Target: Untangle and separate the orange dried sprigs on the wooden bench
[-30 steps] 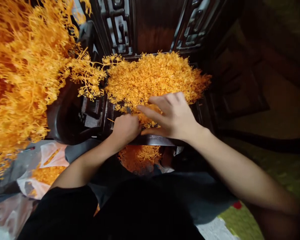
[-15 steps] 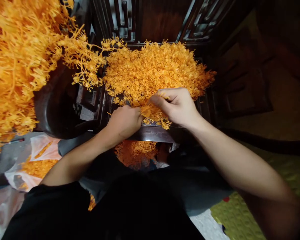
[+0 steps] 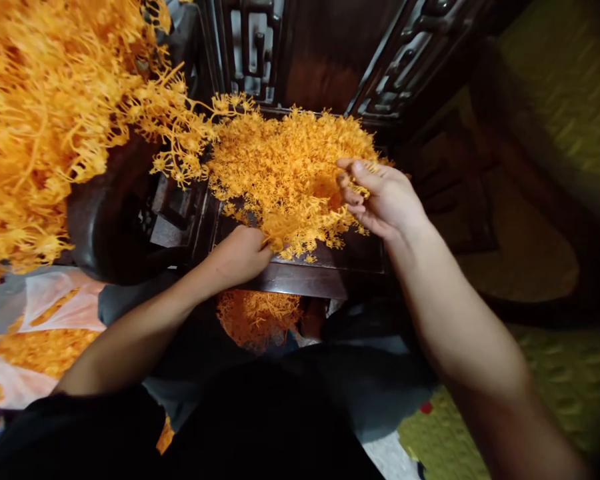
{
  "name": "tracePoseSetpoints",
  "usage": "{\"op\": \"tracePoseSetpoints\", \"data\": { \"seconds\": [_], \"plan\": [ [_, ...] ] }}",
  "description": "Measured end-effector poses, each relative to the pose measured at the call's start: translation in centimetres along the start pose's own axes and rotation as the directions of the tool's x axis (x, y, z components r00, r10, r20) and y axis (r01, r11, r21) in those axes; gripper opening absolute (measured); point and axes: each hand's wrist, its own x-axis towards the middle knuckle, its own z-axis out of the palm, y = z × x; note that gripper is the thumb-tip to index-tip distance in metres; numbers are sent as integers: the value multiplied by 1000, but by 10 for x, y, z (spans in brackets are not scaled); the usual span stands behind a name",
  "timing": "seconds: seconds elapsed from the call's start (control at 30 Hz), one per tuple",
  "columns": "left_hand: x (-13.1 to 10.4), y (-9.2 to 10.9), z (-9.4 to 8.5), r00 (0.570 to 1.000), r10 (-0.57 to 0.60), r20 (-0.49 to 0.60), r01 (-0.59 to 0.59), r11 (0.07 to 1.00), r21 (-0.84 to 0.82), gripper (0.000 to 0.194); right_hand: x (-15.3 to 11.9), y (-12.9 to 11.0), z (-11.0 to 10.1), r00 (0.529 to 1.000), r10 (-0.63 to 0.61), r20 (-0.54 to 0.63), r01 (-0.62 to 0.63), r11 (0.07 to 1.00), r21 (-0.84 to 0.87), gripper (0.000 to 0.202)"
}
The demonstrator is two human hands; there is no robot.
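A heap of small orange plastic pieces with star-shaped, spidery tips (image 3: 290, 150) lies on a dark wooden chair seat (image 3: 365, 250). My left hand (image 3: 243, 253) is closed at the seat's front left, gripping a bunch of orange plastic sprigs (image 3: 280, 233) whose tips fan out to the right. At the heap's right side is my right hand (image 3: 387, 200), its fingers curled and thumb pressed in, with a few orange pieces (image 3: 363, 190) showing between them. How many it holds is hidden.
A large mass of branching orange sprigs (image 3: 35, 127) hangs over the dark armrest (image 3: 97, 220) at left. Below the seat sits a bag of orange stems (image 3: 260, 313). White plastic bags (image 3: 75, 293) with orange pieces lie lower left. The carved chair back (image 3: 325, 60) rises behind.
My right hand has pulled away from the left, moving right across the heap with its fingers opened somewhat. My left hand keeps its grip. The view has shifted slightly.
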Motion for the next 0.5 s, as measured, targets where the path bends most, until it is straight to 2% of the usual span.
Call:
{"op": "tracePoseSetpoints", "data": {
  "seconds": [0.1,0.17,0.23,0.3,0.4,0.47,0.5],
  "plan": [
    [2,-2,2,1000,-13,-14,12,998,-60,39,15,7,5,989,-21,-149,16,999,-34,69],
    [2,-3,2,999,-33,-23,31,997,-76,38,16,4,3,971,-113,-212,67,974,-214,72],
    [2,-4,2,999,-43,-27,41,997,-71,37,7,-6,4,948,-228,-222,133,918,-373,76],
    [2,-3,3,1000,-26,-14,25,997,-67,36,-8,-21,9,934,-320,-155,241,890,-388,81],
    [2,2,6,1000,10,19,-8,996,-85,36,-31,-45,25,917,-394,57,396,886,-243,84],
    [1,7,8,999,14,46,-8,989,-145,37,-40,-56,35,902,-401,161,430,871,-237,75],
    [0,10,8,997,16,73,-1,979,-202,38,-42,-59,38,905,-390,167,423,863,-275,64]
  ]
}}
